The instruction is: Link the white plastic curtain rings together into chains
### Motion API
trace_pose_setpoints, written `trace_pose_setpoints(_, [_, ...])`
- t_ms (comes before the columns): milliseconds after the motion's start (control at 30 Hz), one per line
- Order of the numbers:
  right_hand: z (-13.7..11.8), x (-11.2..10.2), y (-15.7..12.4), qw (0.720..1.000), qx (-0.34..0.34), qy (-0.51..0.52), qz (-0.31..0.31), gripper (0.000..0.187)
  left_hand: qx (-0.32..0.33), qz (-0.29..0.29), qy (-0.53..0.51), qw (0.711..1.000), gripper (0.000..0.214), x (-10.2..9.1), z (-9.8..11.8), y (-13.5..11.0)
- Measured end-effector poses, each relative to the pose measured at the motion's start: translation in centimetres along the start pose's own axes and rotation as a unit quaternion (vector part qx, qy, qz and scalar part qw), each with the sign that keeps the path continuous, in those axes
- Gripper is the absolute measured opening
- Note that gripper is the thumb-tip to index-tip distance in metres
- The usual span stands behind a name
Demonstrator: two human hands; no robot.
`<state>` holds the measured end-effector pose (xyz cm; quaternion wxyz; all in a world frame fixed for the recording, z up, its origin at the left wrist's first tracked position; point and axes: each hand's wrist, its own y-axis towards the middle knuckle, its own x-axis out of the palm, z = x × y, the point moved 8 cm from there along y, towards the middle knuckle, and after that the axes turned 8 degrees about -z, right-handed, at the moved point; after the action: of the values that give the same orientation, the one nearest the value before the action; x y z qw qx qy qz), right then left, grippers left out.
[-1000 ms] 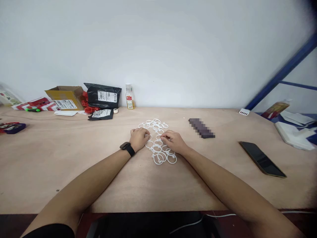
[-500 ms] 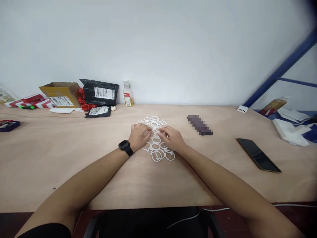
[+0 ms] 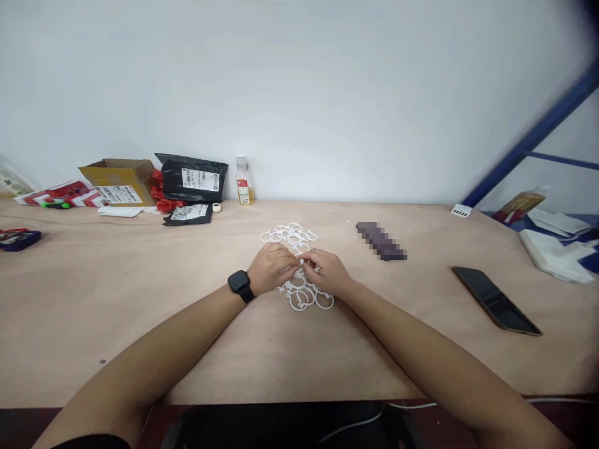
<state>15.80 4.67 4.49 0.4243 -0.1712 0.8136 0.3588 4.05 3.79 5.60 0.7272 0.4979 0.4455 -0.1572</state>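
Observation:
My left hand (image 3: pixel 274 268), with a black watch (image 3: pixel 239 282) on its wrist, has its fingers closed in a pinch. Facing it, my right hand (image 3: pixel 330 273) pinches too, and the fingertips almost meet. Between them shows a small white part of a plastic ring (image 3: pixel 301 262); most of that ring is hidden by the fingers. Several white plastic rings with small clips lie around the hands: one cluster (image 3: pixel 294 238) beyond them and another cluster (image 3: pixel 299 300) nearer to me, partly under the right hand.
Along the wall stand an open cardboard box (image 3: pixel 122 190), a black parcel bag (image 3: pixel 199 181) and a bottle (image 3: pixel 244 184). To the right lie a pixelated dark object (image 3: pixel 381 241), a phone (image 3: pixel 496 300) and a white charger block (image 3: pixel 461 211). The wooden table (image 3: pixel 262 355) ends close to me.
My hands have come together and slightly nearer to me, their fingertips now meeting around a white ring. The whole view has shifted a little.

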Motion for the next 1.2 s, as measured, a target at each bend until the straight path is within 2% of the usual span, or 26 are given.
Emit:
trace_pose_setpoints(133, [0.5,-0.1,-0.1,1.000,0.010,0.008,0.009,0.018,0.006,-0.009,-0.001,1.000,0.020,0.1,0.3,0.0])
trace_pose_setpoints(233, [1.0,-0.3,-0.2,0.999,0.020,0.013,0.022,0.019,-0.031,-0.021,-0.010,0.999,0.024,0.1,-0.4,0.1])
trace_pose_setpoints(333, [1.6,-0.6,-0.4,0.999,0.033,0.022,0.035,0.018,-0.146,-0.012,-0.003,0.989,0.027,-0.1,-2.9,-0.3])
trace_pose_setpoints(400, [1.8,-0.7,-0.5,0.998,0.040,0.025,0.038,0.018,-0.257,-0.001,0.021,0.966,0.026,-0.1,-5.5,-1.3])
trace_pose_setpoints(467, [2.0,-0.8,-0.6,0.998,0.042,0.025,0.035,0.019,-0.345,-0.019,0.051,0.937,0.028,0.5,-7.8,-2.5])
trace_pose_setpoints(567, [1.9,-0.7,-0.6,0.999,0.033,0.022,0.023,0.020,-0.411,-0.036,0.083,0.907,0.036,1.2,-10.2,-4.0])
trace_pose_setpoints(700, [1.5,-0.4,-0.5,1.000,0.018,0.002,-0.004,0.021,-0.403,-0.047,0.079,0.910,0.026,1.9,-11.2,-4.5])
trace_pose_setpoints(967, [1.2,-0.1,-0.3,1.000,0.003,-0.016,-0.019,0.021,-0.378,-0.072,0.048,0.922,0.019,1.6,-10.1,-3.6])
trace_pose_setpoints(1200, [1.7,0.4,-0.2,0.999,0.012,-0.027,-0.040,0.022,-0.333,-0.026,0.024,0.942,0.014,0.8,-9.0,-2.9])
